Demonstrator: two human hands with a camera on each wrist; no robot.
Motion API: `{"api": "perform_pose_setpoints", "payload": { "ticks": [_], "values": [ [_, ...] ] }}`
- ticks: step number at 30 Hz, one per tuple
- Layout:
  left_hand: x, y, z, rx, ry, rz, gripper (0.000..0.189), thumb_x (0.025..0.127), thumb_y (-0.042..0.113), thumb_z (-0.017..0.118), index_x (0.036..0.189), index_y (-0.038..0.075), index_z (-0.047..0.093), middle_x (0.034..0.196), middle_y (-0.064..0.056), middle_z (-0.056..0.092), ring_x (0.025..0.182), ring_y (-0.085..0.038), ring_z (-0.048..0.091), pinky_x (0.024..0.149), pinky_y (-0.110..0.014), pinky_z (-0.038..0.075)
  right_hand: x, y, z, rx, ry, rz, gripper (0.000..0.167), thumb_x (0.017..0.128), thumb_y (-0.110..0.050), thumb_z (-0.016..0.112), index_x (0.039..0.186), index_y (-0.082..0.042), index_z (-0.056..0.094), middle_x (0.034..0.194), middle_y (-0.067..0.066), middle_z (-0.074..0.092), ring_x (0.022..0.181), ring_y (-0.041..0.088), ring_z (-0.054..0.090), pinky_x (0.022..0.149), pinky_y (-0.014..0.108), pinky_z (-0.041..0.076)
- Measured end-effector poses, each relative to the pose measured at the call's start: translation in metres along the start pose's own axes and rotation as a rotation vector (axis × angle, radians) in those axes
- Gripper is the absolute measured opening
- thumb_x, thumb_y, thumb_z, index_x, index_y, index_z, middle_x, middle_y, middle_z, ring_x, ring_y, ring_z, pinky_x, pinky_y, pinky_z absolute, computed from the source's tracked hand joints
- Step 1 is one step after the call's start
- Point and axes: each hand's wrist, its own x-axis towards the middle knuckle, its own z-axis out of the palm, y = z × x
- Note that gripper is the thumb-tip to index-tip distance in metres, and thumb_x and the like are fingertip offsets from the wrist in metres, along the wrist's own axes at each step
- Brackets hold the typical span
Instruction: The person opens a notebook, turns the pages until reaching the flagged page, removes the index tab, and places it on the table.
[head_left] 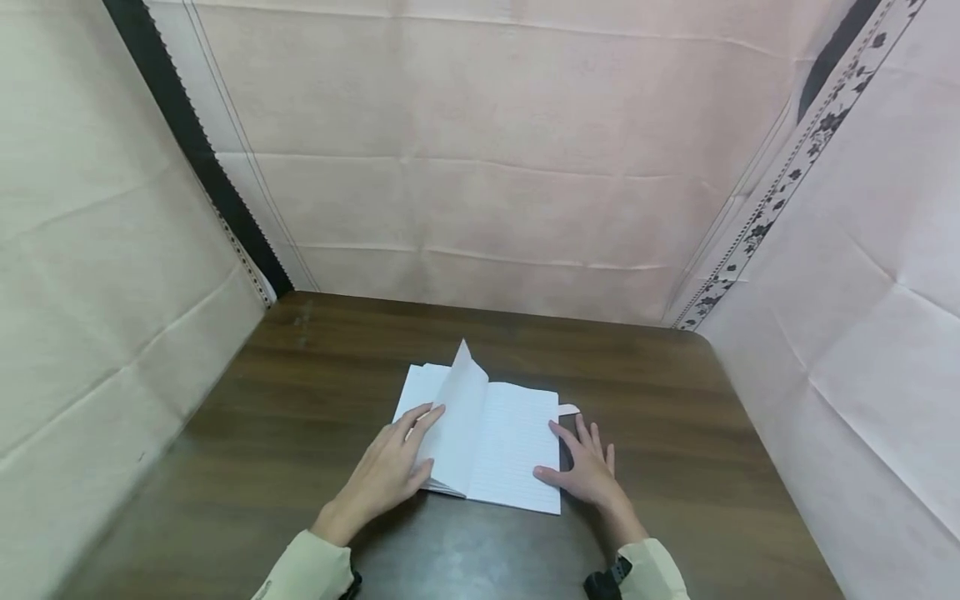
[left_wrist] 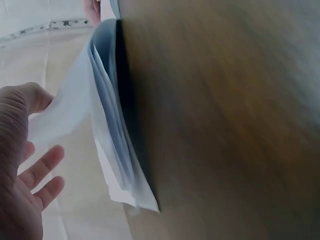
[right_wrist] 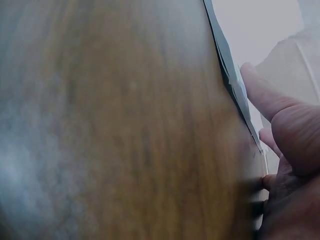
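An open notebook with ruled white pages lies on the table. One page stands partly raised near the middle, its top corner pointing up. My left hand holds this page at its left edge, thumb toward me and fingers farther up. In the left wrist view, the lifted page runs to the thumb, while the other fingers spread loose below it. My right hand rests at the notebook's right edge, with thumb and index fingertip on the right page and the other fingers extended beyond it over the table.
A white strap or tab sticks out from the notebook's right side. The brown wooden table is bordered by pale cloth hangings at the back and on both sides. Dark bands circle the wrists.
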Motion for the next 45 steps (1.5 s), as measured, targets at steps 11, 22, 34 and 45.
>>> {"api": "perform_pose_setpoints", "payload": {
  "ticks": [11, 22, 34, 45],
  "values": [
    [-0.012, -0.019, 0.013, 0.023, -0.071, -0.035, 0.069, 0.071, 0.019, 0.087, 0.134, 0.012, 0.059, 0.146, -0.024, 0.044, 0.124, -0.040, 0.053, 0.100, -0.061, 0.044, 0.000, 0.004, -0.009, 0.002, -0.058, 0.003, 0.092, 0.081, -0.057, 0.075, 0.157, -0.022, 0.036, 0.166, 0.021, 0.002, 0.149, 0.048, -0.008, 0.109, 0.073, -0.009],
    [0.000, -0.004, 0.027, -0.100, -0.206, 0.071, 0.046, 0.087, 0.024, 0.075, 0.131, 0.013, 0.065, 0.148, -0.010, 0.052, 0.128, -0.029, 0.053, 0.107, -0.060, 0.037, 0.001, 0.013, -0.019, 0.046, -0.123, -0.026, 0.084, 0.084, -0.044, 0.076, 0.156, -0.021, 0.038, 0.165, 0.023, 0.000, 0.148, 0.050, -0.010, 0.107, 0.075, -0.009],
    [0.021, 0.026, 0.043, -0.101, -0.337, 0.091, 0.071, 0.081, 0.058, 0.075, 0.139, 0.019, 0.058, 0.143, -0.012, 0.053, 0.126, -0.033, 0.050, 0.108, -0.051, 0.036, 0.006, 0.004, -0.006, -0.010, -0.036, 0.012, 0.087, 0.079, -0.054, 0.077, 0.153, -0.024, 0.043, 0.165, 0.022, 0.010, 0.149, 0.049, -0.002, 0.110, 0.074, -0.003],
    [0.036, 0.042, 0.058, -0.077, -0.401, 0.135, 0.082, 0.080, 0.062, 0.074, 0.148, 0.024, 0.048, 0.149, -0.012, 0.047, 0.128, -0.031, 0.047, 0.111, -0.050, 0.034, 0.004, 0.000, -0.003, -0.048, 0.000, 0.064, 0.091, 0.079, -0.060, 0.075, 0.155, -0.026, 0.038, 0.165, 0.020, 0.011, 0.150, 0.047, 0.001, 0.110, 0.074, -0.002]
  ]
}}
